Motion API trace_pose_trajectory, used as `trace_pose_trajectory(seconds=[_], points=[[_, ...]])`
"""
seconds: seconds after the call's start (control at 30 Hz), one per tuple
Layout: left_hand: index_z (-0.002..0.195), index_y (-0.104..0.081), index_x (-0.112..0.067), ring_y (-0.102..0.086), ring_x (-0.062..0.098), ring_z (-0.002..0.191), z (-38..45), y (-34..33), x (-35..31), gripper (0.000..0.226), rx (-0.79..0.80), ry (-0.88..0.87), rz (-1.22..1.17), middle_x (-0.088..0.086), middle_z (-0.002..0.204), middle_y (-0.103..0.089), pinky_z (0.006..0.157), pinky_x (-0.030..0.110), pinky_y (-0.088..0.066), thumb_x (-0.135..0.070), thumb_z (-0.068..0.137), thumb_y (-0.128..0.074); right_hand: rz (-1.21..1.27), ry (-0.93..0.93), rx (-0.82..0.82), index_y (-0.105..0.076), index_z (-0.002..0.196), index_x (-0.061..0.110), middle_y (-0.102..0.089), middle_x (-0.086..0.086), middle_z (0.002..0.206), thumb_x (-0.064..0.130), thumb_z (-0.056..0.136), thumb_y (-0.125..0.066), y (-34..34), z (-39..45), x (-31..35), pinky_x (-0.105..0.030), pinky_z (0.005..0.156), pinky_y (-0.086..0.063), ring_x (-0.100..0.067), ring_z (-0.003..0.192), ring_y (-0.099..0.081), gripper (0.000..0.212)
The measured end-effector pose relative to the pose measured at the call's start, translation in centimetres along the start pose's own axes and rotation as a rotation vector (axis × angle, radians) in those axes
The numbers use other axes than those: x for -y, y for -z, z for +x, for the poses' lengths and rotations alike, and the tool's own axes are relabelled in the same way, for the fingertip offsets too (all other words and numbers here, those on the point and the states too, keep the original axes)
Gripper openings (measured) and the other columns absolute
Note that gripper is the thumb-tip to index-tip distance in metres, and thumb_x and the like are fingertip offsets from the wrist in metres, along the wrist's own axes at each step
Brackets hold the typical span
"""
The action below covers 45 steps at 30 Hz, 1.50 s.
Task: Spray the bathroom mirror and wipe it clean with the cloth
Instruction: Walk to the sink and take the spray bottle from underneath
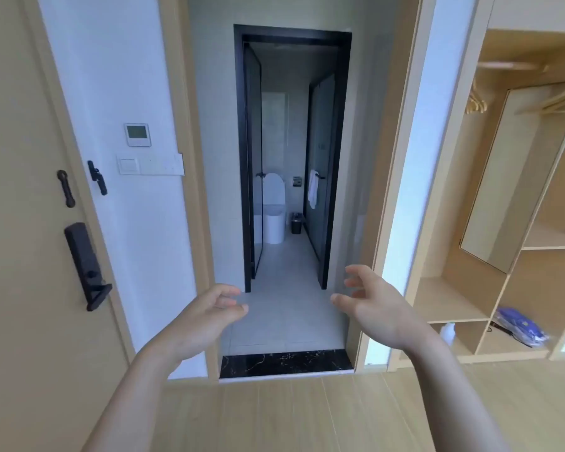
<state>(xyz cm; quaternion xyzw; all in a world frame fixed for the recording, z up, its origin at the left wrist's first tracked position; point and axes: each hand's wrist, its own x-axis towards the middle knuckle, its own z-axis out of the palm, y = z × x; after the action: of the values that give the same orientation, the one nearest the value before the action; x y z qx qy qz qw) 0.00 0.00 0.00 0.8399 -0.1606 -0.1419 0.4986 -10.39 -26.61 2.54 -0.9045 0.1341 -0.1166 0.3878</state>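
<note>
I stand on a wooden floor facing a bathroom doorway [292,158] with a black frame. My left hand [206,316] and my right hand [372,305] are both raised in front of me at the doorway, fingers apart and curled, holding nothing. No bathroom mirror, spray bottle in hand or cleaning cloth shows. A white towel [313,189] hangs on a bar on the right glass door inside. A white bottle [448,332] stands in a low wardrobe cubby at the right; what it is I cannot tell.
A black marble threshold [286,363] crosses the doorway. Inside are a white toilet [273,212] and a small dark bin [297,222]. A beige door with a black lock [85,265] is at the left. An open wardrobe with a tall mirror [516,177] stands at the right.
</note>
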Motion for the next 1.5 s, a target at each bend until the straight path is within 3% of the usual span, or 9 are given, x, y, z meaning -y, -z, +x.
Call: trace_pose_trajectory(seconds=[0.33, 0.63, 0.9, 1.0, 1.13, 1.37, 1.5], points=[[0.131, -0.055, -0.037, -0.05, -0.009, 0.112, 13.5, -7.6, -5.6, 0.033, -0.011, -0.022, 0.006, -0.016, 0.128, -0.058, 0.095, 0.026, -0.035, -0.038, 0.099, -0.061, -0.025, -0.009, 0.028, -0.039, 0.151, 0.019, -0.054, -0.001, 0.142, 0.037, 0.097, -0.063, 5.7, 13.6, -8.2, -0.029, 0.098, -0.04, -0.02, 0.127, -0.053, 0.062], [0.129, -0.057, -0.036, -0.052, 0.003, 0.122, 25.0, -10.0, -6.2, 0.031, -0.089, 0.091, 0.004, -0.017, 0.125, -0.06, 0.112, 0.035, -0.038, -0.038, 0.099, -0.062, 0.05, -0.023, 0.134, -0.048, 0.143, 0.021, -0.058, 0.002, 0.134, 0.036, 0.096, -0.064, 5.0, 27.2, -14.2, -0.028, 0.091, -0.041, -0.017, 0.12, -0.055, 0.052], [0.13, -0.058, -0.033, -0.056, 0.004, 0.115, 38.1, -9.2, -5.8, 0.032, -0.075, 0.107, 0.029, -0.014, 0.126, -0.061, 0.111, 0.034, -0.04, -0.037, 0.098, -0.062, 0.058, -0.066, 0.178, -0.05, 0.142, 0.021, -0.059, 0.002, 0.134, 0.038, 0.096, -0.064, 2.6, 40.0, -16.4, -0.028, 0.085, -0.042, -0.018, 0.114, -0.057, 0.051], [0.131, -0.059, -0.031, -0.058, 0.01, 0.122, 43.8, -7.7, -6.0, 0.033, -0.067, 0.094, 0.022, -0.01, 0.127, -0.062, 0.113, 0.04, -0.042, -0.036, 0.098, -0.063, 0.049, -0.08, 0.157, -0.051, 0.143, 0.02, -0.06, 0.001, 0.134, 0.036, 0.096, -0.064, 2.9, 45.3, -16.0, -0.029, 0.09, -0.041, -0.019, 0.116, -0.057, 0.051], [0.131, -0.06, -0.025, -0.063, 0.009, 0.113, 51.4, -6.6, -6.7, 0.033, -0.095, 0.058, 0.015, -0.007, 0.122, -0.066, 0.109, 0.036, -0.045, -0.031, 0.099, -0.062, 0.075, -0.076, 0.081, -0.056, 0.138, 0.018, -0.062, 0.001, 0.124, 0.033, 0.096, -0.065, 2.7, 51.7, -16.3, -0.029, 0.094, -0.041, -0.019, 0.115, -0.058, 0.046], [0.131, -0.06, -0.026, -0.063, 0.008, 0.114, 63.6, -9.5, -6.2, 0.032, 0.057, 0.071, 0.037, -0.008, 0.124, -0.065, 0.105, 0.033, -0.048, -0.032, 0.099, -0.061, 0.108, -0.139, 0.105, -0.059, 0.135, 0.021, -0.063, 0.006, 0.119, 0.035, 0.095, -0.067, 1.8, 61.0, -21.5, -0.03, 0.099, -0.044, -0.016, 0.12, -0.057, 0.043], [0.134, -0.057, -0.025, -0.064, 0.009, 0.113, 71.7, -11.1, -6.0, 0.037, 0.045, 0.097, 0.068, -0.006, 0.125, -0.064, 0.108, 0.038, -0.047, -0.033, 0.099, -0.061, 0.115, -0.131, 0.116, -0.061, 0.133, 0.019, -0.062, 0.018, 0.102, 0.032, 0.097, -0.066, 2.1, 68.4, -24.6, -0.021, 0.086, -0.044, -0.012, 0.106, -0.063, 0.039]])
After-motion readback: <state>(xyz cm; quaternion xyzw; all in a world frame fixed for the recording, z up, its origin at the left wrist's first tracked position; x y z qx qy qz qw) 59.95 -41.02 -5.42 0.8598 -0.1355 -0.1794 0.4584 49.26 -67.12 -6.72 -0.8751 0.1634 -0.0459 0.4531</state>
